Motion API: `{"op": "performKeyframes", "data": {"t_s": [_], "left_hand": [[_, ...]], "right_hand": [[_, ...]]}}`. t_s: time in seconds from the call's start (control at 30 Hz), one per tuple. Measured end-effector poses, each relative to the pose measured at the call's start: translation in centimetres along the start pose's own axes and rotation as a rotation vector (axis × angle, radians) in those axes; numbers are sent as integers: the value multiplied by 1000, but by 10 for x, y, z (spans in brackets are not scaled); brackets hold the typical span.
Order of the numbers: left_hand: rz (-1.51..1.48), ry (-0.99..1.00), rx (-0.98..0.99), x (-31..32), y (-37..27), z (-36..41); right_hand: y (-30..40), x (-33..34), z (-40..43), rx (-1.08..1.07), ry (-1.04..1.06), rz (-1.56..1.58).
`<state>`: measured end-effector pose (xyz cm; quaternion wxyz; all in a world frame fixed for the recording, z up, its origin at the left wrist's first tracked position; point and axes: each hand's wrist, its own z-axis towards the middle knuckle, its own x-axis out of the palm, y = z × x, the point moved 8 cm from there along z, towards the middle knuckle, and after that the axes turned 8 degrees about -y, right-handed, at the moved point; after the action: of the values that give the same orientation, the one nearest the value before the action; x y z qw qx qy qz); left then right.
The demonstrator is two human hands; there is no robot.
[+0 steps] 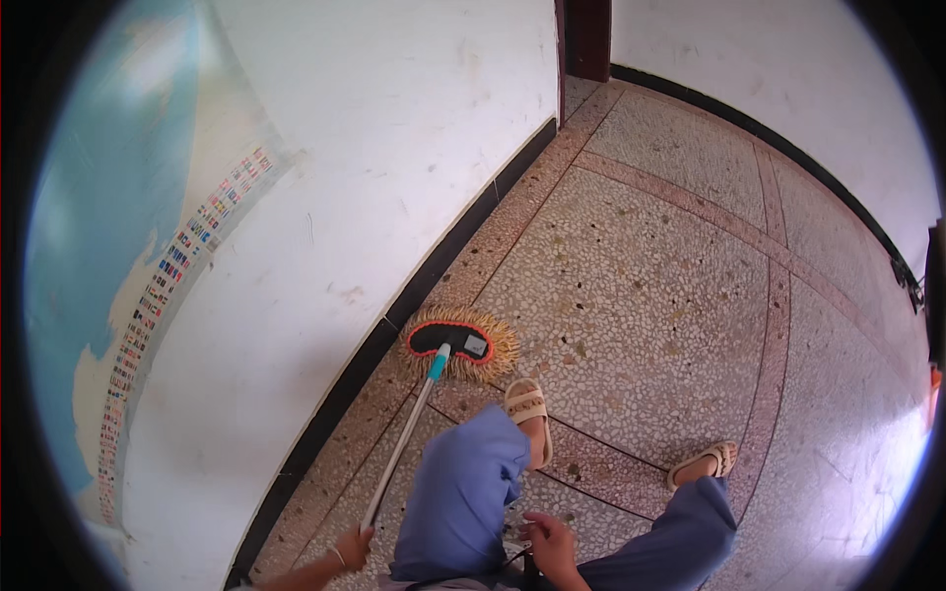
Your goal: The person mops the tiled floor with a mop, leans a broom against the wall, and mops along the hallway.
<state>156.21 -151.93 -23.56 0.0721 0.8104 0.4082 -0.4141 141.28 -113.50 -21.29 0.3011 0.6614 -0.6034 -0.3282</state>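
My left hand, with a pale band at the wrist, grips the silver pole of a mop. A teal collar joins the pole to the mop head. The mop head has shaggy yellow-tan strands around a black pad edged in red-orange. It rests flat on the floor, close to the wall's foot on the left. My right hand hangs low in front of my lap, fingers loosely curled, near a thin dark cord. Whether the fingers touch the cord, I cannot tell.
Terrazzo floor with reddish bands runs ahead. A black baseboard edges the white wall, which bears a map. A dark door frame stands ahead. My sandals are just behind the mop head. A dark object is at far right.
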Motion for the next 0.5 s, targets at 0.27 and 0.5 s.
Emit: {"op": "performKeyframes", "data": {"t_s": [0.27, 0.5], "left_hand": [[-736, 329, -9, -142, -274, 53], [-1229, 544, -151, -21, -396, 44]], "right_hand": [[1, 10, -33, -79, -106, 52], [49, 34, -57, -158, -92, 279]]}}
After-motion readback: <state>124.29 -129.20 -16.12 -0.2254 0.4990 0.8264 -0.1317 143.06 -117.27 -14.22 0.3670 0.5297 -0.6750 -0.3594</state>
